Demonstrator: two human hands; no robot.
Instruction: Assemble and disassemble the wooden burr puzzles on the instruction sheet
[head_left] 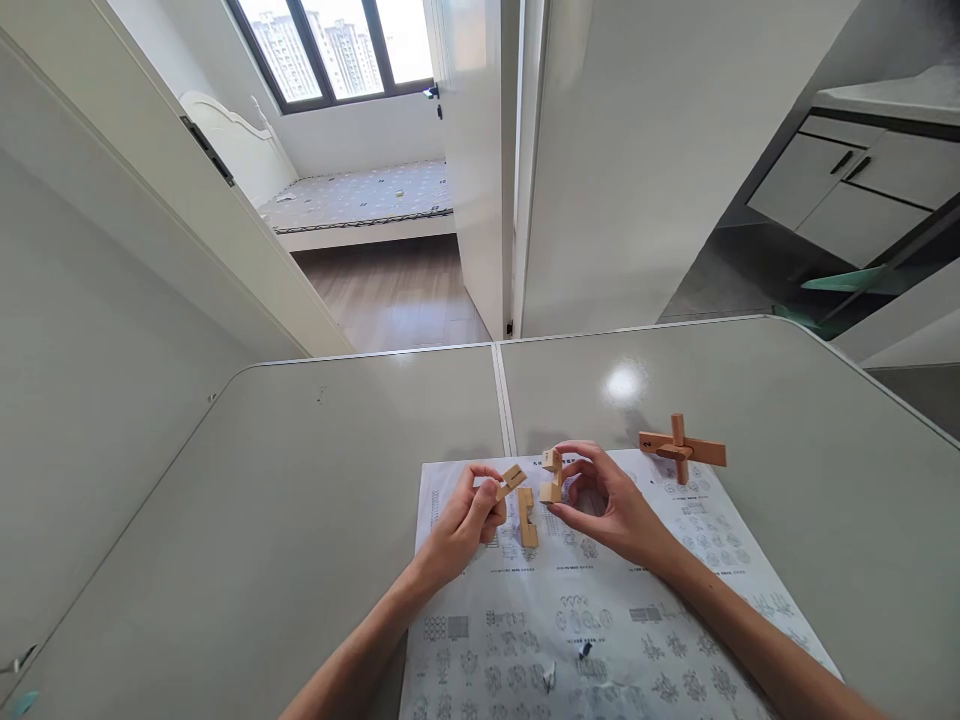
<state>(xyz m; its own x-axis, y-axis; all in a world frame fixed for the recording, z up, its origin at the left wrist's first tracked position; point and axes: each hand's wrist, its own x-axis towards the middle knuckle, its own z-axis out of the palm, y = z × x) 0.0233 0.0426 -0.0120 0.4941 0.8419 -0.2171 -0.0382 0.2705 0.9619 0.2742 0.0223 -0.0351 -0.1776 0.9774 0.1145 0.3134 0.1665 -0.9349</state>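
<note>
My left hand (472, 515) is closed, thumb and fingers pinching a light wooden puzzle piece (514, 478) with a dark mark on its face. Between thumb and fingertips of my right hand (604, 495) a notched wooden puzzle block (552, 488) is held upright, its gap facing left. A third notched wooden piece (527, 518) lies on the printed sheet (540, 600) between both hands, touched by neither. To the right sits an assembled cross-shaped wooden puzzle (681, 449), redder in colour, with a "2" on one arm.
The sheet, covered in small line diagrams, lies on a pale table (337, 480) with a seam (501, 395) across it. Two small dark and shiny bits (585, 650) rest on the paper. Beyond the table's far edge are an open door (476, 150), a bed (367, 195) and cabinets (855, 180).
</note>
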